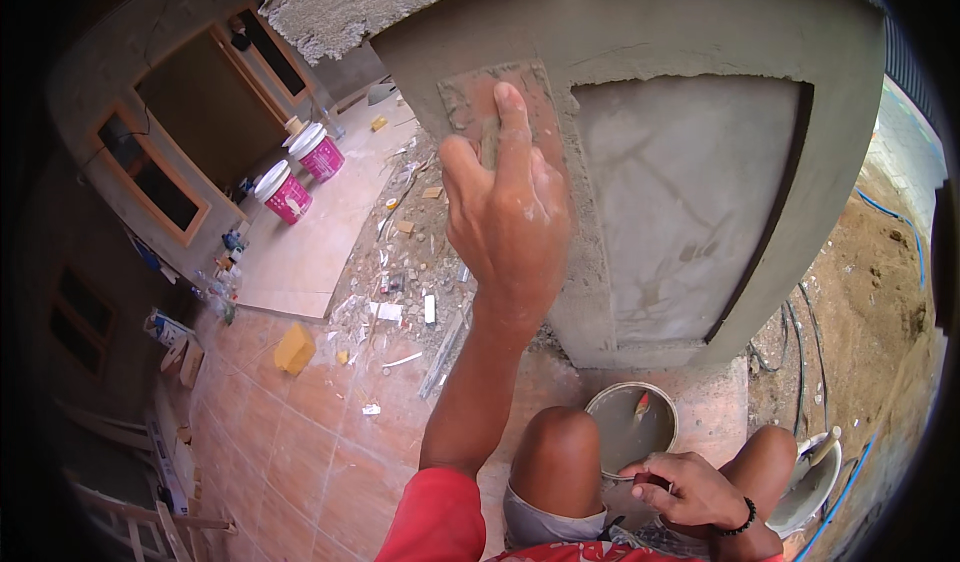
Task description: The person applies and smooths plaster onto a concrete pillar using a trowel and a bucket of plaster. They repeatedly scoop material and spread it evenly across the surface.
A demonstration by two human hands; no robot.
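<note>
My left hand (510, 202) reaches up and grips a flat rectangular plastering float (470, 97) smeared with grey mortar. The float lies against the wet-looking plaster of a wall block (700, 37), left of its recessed panel (660, 182). Most of the float's handle is hidden by my fingers. Low between my knees, my right hand (700, 492) is closed around a dark red handle-like piece (652, 480); whatever it belongs to cannot be made out. Just beyond that hand stands a round bucket (672, 442) of grey liquid, with a small red-tipped thing (642, 402) in it.
A rough concrete ledge (400, 2) juts out above the float. Rubble (400, 272) covers the ground to the left, near a yellow sponge-like block (294, 349) and two pink-and-white pails (284, 194). At right are a second bucket (812, 482), black cables (798, 362) and a blue hose (905, 220).
</note>
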